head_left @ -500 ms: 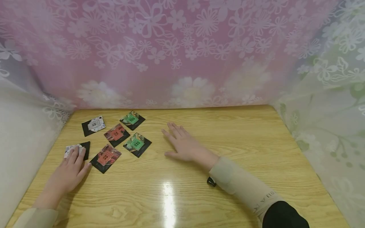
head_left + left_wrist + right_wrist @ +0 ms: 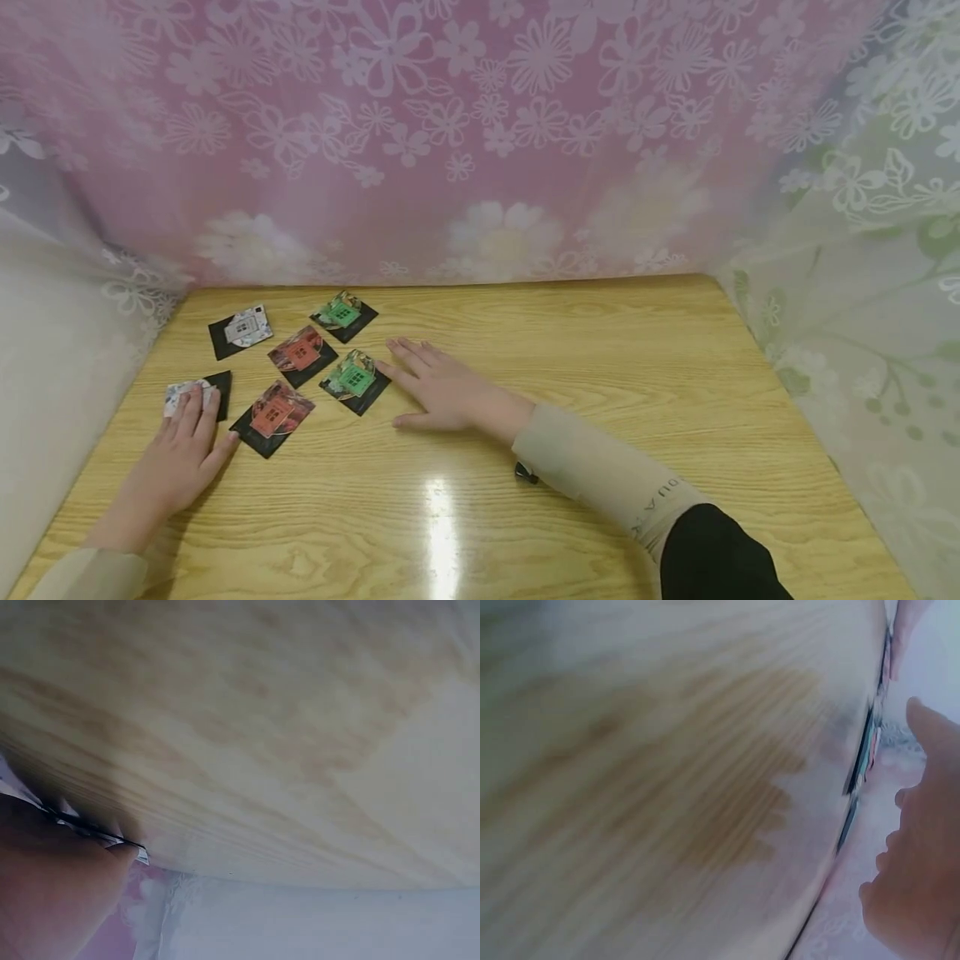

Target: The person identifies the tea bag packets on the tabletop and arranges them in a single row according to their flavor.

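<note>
On the left part of the wood-grain tabletop [image 2: 600,358], the left hand [image 2: 168,467] rests its extended fingers on the nearer white-and-black packet [image 2: 177,397], beside the nearer red-labelled packet [image 2: 272,418]. The right hand [image 2: 442,387], fingers spread and grasping nothing, is at the right edge of the nearer green-labelled packet [image 2: 356,382]. Farther back lie the second white-and-black packet [image 2: 242,331], second red-labelled packet [image 2: 302,356] and second green-labelled packet [image 2: 344,316].

On the left part of a yellowish, grained wooden table [image 2: 622,350] lie, in the far row, a flat, squarish black-and-white packet [image 2: 244,328], a similar black-and-red packet [image 2: 302,356] and a similar black-and-green packet [image 2: 344,316]; the near row has a second black-and-white packet [image 2: 223,393], a second black-and-red packet [image 2: 272,419] and a second black-and-green packet [image 2: 355,381].
</note>
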### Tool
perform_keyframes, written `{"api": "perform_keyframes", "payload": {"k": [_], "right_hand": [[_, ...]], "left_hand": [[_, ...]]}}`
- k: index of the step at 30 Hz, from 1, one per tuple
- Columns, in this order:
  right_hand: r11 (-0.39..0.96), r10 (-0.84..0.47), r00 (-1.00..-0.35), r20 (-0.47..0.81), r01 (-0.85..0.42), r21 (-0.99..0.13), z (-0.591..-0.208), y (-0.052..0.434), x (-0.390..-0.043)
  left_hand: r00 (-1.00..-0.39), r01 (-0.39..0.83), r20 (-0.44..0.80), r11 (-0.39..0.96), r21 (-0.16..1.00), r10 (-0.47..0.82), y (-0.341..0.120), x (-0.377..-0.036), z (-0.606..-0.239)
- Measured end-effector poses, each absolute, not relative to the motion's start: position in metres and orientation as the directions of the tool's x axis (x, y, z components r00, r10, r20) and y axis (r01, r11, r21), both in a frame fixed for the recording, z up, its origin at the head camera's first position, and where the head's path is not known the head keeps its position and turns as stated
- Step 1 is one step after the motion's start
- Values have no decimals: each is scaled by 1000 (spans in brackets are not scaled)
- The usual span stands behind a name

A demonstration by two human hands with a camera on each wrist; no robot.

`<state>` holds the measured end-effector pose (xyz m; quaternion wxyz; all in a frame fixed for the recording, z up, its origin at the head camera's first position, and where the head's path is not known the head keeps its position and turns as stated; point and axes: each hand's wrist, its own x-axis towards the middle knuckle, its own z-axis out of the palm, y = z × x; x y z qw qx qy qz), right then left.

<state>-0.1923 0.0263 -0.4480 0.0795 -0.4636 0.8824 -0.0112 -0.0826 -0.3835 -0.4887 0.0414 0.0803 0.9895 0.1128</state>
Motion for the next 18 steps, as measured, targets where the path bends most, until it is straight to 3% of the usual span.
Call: {"api": "perform_keyframes", "payload": {"k": [18], "right_hand": [[402,-882,-388,-267,-916,3,-460,-23,-191]], "left_hand": [[-981,183,-14,954,236,192,-385,-80,-493]]}}
